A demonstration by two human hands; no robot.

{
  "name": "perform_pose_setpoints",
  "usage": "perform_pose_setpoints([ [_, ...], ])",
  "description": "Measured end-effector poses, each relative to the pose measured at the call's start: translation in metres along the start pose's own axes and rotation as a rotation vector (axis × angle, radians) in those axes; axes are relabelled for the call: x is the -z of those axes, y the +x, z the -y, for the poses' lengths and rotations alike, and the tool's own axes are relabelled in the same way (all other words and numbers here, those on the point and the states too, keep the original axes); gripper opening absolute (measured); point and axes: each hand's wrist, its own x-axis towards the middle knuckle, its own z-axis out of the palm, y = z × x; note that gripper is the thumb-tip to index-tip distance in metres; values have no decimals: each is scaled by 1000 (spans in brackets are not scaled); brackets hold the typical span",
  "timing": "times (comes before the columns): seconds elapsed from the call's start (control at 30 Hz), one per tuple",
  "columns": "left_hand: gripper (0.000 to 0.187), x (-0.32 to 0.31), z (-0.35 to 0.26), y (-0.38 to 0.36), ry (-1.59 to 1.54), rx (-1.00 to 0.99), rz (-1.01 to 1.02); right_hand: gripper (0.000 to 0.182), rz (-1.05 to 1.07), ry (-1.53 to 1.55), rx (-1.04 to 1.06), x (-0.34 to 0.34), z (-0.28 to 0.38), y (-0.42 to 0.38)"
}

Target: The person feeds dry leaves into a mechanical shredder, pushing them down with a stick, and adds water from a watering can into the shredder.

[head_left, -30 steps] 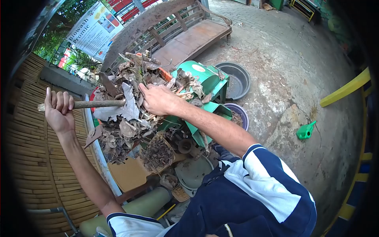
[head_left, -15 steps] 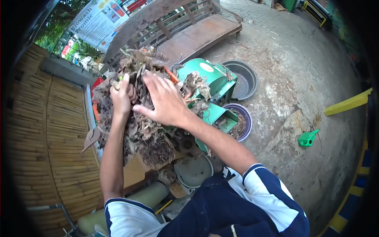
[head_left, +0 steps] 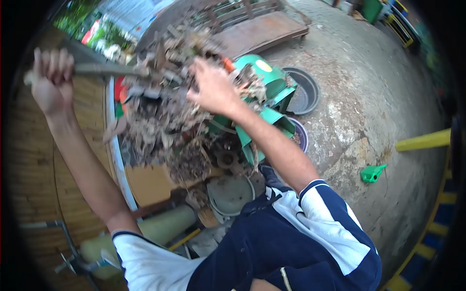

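The left hand (head_left: 48,77) was raised high at the left side, clenched around the end of a wooden stick (head_left: 104,69). The long axis of the stick ran almost level, from this fist toward the right, and its far end went into the heap of dry leaves (head_left: 165,111). So the heap lay to the right of the left hand, with the whole stick between them.

The right hand (head_left: 213,87) was much nearer to the leaves. It rested on the right upper part of the heap with the fingers spread and loose; I could not tell whether it pinched any leaf, because the picture was blurred there. The heap sat over the mouth of the green machine (head_left: 264,80), which stood just beside and below this hand.

Beyond the machine, a dark basin (head_left: 305,94) lay on the concrete floor (head_left: 378,97), and a small green watering can (head_left: 371,173) lay well apart to the right. A bamboo wall (head_left: 34,160) stood behind the left arm.
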Motion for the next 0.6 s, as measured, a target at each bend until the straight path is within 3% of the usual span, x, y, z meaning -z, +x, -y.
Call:
perform_pose_setpoints([
  [0.03, 46, 17, -14, 5, -10, -21, 33, 65, -75, -65, 26, -12, -1, 3],
  [0.07, 44, -10, -22, -2, 135, -110, -279, 55, -26, -43, 0, -13, 0, 5],
  [0.1, 42, -38, -24, -5, 281, -195, -582, 57, -21, -56, -4, -14, 0, 6],
  [0.13, 42, -10, -30, 2, 280, -174, -621, 60, -89, -40, 22, -20, -5, 6],
  [0.17, 21, 36, -36, 8, 55, -130, -11, 64, -106, -46, 17, -19, -2, 5],
  [0.2, 17, 63, -41, 5, -173, -103, 606, 67, -143, -33, 38, -23, -3, 3],
  [0.23, 17, 42, -49, -15, -178, -123, 592, 70, -191, -22, 65, -25, -5, 4],
  [0.27, 31, 21, -57, -35, -194, -220, 235, 70, -187, -39, 77, -27, -6, 6],
  [0.3, 57, -1, -64, -55, -213, -300, -124, 74, -236, -50, 106, -29, -8, 5],
  [0.33, 57, -5, -70, -66, -46, -435, -235, 79, -284, -61, 134, -26, -5, 1],
  [0.37, 57, 16, -84, -73, 108, -499, -43, 79, -284, -79, 138, -22, 0, -1],
  [0.4, 58, 11, -91, -94, 181, -539, -54, 52, -548, -183, 274, -14, 12, -1],
  [0.43, 58, 1, -96, -119, 255, -579, -63, 45, -630, -208, 317, -17, 12, -2],
  [0.47, 57, -4, -99, -133, 101, -572, -87, 43, -715, -235, 358, -20, 11, -3],
  [0.5, 57, -14, -97, -146, 85, -587, -84, 46, -800, -265, 395, -24, 10, -4],
  [0.53, 48, -25, -94, -154, 281, -528, -355, 56, -562, -150, 285, -26, 7, -6],
  [0.57, 41, -32, -93, -156, 467, -472, -622, 86, -340, -39, 182, -24, 3, -2],
  [0.6, 38, 20, -97, -154, 284, -364, -347, 91, -331, -7, 202, -26, -1, -2],
])
